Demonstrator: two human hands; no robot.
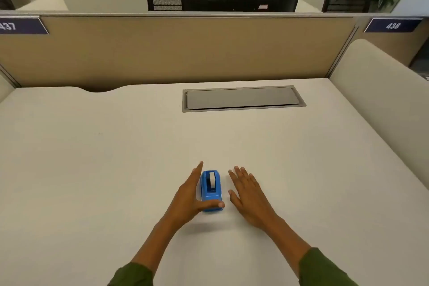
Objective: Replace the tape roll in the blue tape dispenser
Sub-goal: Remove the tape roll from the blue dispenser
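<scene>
Small glossy blue plastic tape dispenser (211, 190), white tape roll (211, 179) seated in it, lower centre of frame on matte off-white surface (92, 158). Left hand (189, 195) open, cupping its left side, thumb across near end. Right hand (247, 195) flat, fingers spread, just beside, not touching. Grey cable hatch (242, 98) upper centre; tan fabric divider (174, 49), labels "437" (21, 26), "438" (392, 25).

We see bare desk (92, 169) all around the blue tape dispenser (211, 189). Our left hand (190, 195) blocks its left and near sides; our right hand (248, 195) lies just beside it.
</scene>
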